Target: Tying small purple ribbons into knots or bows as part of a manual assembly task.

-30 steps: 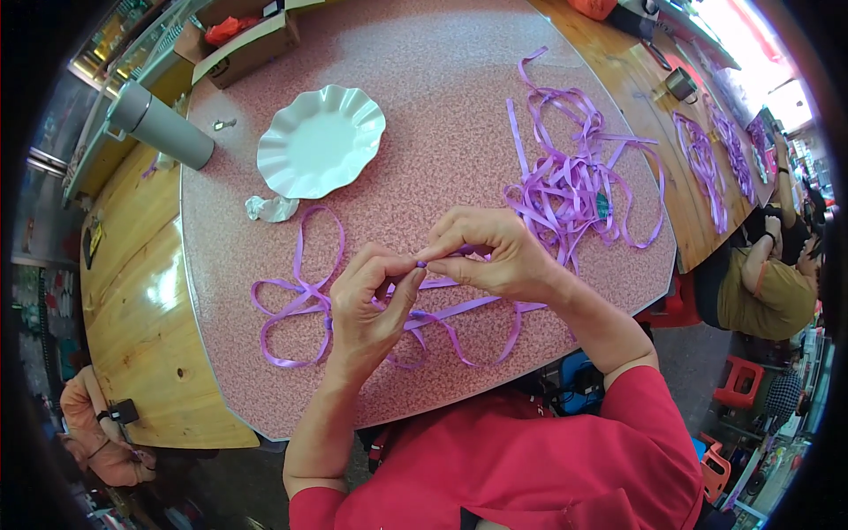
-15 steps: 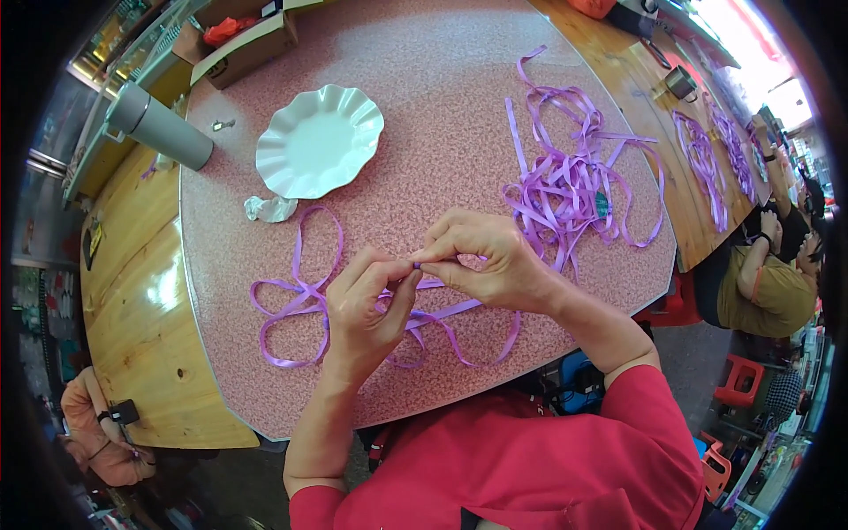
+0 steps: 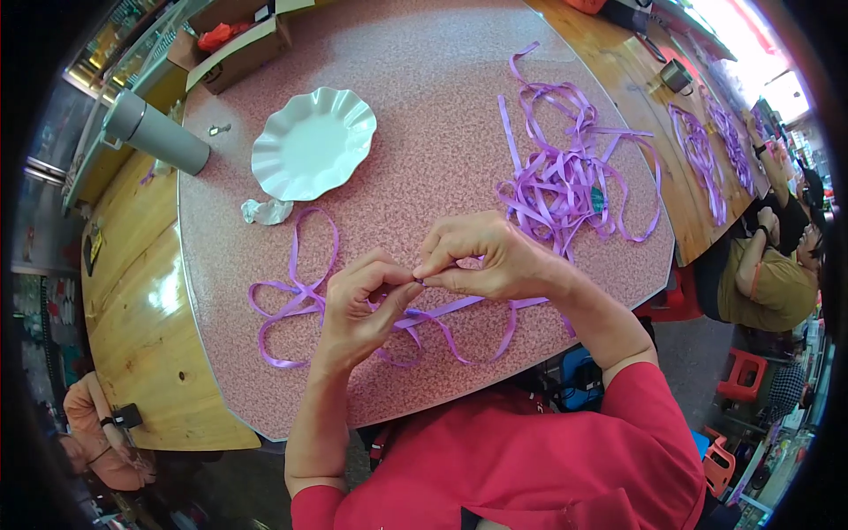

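Over the near half of the table, my left hand (image 3: 358,305) and my right hand (image 3: 486,256) meet at the fingertips. Thumbs and forefingers pinch a tiny dark purple piece of ribbon between them, mostly hidden by the fingers. Shiny purple ribbon (image 3: 455,306) lies on the table under both hands; its loops spread out left of my left hand and curl below the wrists. Beyond my right hand sits a tangled pile of the same ribbon (image 3: 556,190), with a small green thing partly buried in it.
A white scalloped plate (image 3: 314,146) and crumpled tissue (image 3: 267,211) lie at left, near a grey flask (image 3: 157,132). An open cardboard box (image 3: 238,57) stands far left. On the right-hand wooden table are ribbon bundles (image 3: 700,159) and a metal mug (image 3: 676,77). Other people sit at both sides.
My joined fingertips have dropped slightly toward me, and the left fingers have opened a little wider around the pinch. A ribbon strand now shows running right beneath my right forearm.
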A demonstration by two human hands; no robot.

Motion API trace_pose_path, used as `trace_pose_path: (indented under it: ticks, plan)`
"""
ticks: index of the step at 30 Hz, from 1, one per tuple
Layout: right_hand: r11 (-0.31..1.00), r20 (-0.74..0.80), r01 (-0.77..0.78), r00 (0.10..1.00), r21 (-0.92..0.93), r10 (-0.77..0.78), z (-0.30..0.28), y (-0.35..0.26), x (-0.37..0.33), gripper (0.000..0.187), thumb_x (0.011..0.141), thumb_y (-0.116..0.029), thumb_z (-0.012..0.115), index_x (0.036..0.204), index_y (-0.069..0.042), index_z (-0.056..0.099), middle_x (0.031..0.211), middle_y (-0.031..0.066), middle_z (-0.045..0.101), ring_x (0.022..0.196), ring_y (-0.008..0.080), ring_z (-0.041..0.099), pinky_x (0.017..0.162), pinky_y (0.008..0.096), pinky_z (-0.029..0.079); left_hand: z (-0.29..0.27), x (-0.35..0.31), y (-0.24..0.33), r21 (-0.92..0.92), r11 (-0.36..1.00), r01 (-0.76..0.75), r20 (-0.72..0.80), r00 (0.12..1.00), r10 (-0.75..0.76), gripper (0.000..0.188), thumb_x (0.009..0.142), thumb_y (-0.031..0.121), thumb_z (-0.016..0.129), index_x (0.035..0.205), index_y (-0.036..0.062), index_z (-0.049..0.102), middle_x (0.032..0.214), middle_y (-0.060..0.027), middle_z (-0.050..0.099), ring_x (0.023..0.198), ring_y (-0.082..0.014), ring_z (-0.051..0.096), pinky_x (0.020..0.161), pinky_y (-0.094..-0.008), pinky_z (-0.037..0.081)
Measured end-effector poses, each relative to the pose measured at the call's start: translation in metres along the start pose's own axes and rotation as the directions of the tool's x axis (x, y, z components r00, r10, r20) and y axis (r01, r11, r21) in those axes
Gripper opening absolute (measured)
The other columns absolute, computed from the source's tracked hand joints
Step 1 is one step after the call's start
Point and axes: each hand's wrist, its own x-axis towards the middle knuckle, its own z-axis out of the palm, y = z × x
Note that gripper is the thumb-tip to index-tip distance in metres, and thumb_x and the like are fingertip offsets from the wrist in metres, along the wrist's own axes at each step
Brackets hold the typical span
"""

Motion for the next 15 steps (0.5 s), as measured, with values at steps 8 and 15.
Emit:
trace_pose_path:
  ticks: [8,15]
  plan:
    - [0.999,-0.173,0.0,0.985,-0.053,-0.009,0.017,0.014,0.002,0.016,0.083,-0.002,0.074,0.099,-0.001,0.073,0.092,0.009,0.069,0.085,0.0169,0.067,0.071,0.0288,0.052,0.005,0.002,-0.004,0.117,0.993,-0.007,-0.115,0.993,0.02,0.009,0.082,-0.001,0.075,0.085,0.0012,0.067,0.075,-0.0023,0.058,0.063,-0.008,0.051,0.054,-0.0228,0.036]
    - [0.83,-0.04,-0.294,0.934,0.473,0.354,0.01,0.004,0.002,0.026,0.091,-0.01,0.072,0.115,0.0,0.067,0.097,0.0036,0.07,0.089,0.0072,0.063,0.077,0.023,0.052,0.002,0.002,-0.003,0.06,0.996,-0.06,-0.209,0.975,0.072,0.012,0.083,-0.002,0.074,0.092,0.0023,0.066,0.08,-0.0036,0.058,0.065,-0.0092,0.052,0.055,-0.0237,0.039]
